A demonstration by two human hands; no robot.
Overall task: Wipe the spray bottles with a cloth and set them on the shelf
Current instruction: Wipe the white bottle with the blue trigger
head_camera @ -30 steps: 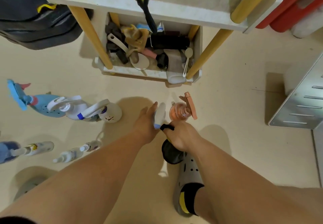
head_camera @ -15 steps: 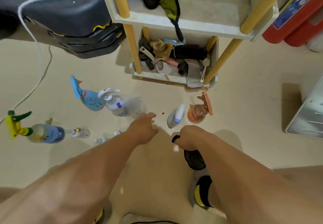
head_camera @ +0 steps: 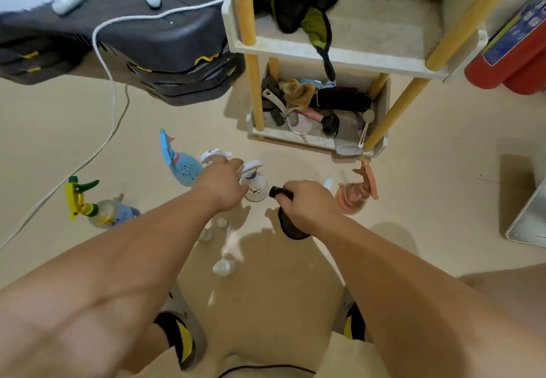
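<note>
My left hand [head_camera: 220, 185] reaches the clear spray bottle with a white trigger [head_camera: 256, 189] on the floor, finger and thumb either side of its neck. My right hand [head_camera: 307, 203] grips a black cloth [head_camera: 291, 228] just right of it. Behind that hand, a small white bottle [head_camera: 328, 183] peeks out. An orange spray bottle [head_camera: 354, 199] stands further right. Left of my left hand stand a blue bottle [head_camera: 183, 169] and a white one [head_camera: 214, 155]. A yellow-green trigger bottle [head_camera: 100, 210] is further left. The white shelf [head_camera: 339, 55] with yellow posts stands behind.
The shelf's bottom tier [head_camera: 295, 139] is crowded with utensils and rags, and dark cloths lie on the tier above. Small clear bottles [head_camera: 224, 266] stand near my feet. Stacked black cases [head_camera: 165, 44] and a white cable [head_camera: 109, 106] are left; a red extinguisher [head_camera: 508, 61] and metal panel [head_camera: 529, 224] right.
My left hand has moved left from the small white bottle to the clear white-trigger bottle. The right hand keeps the black cloth. The view has tilted up and back.
</note>
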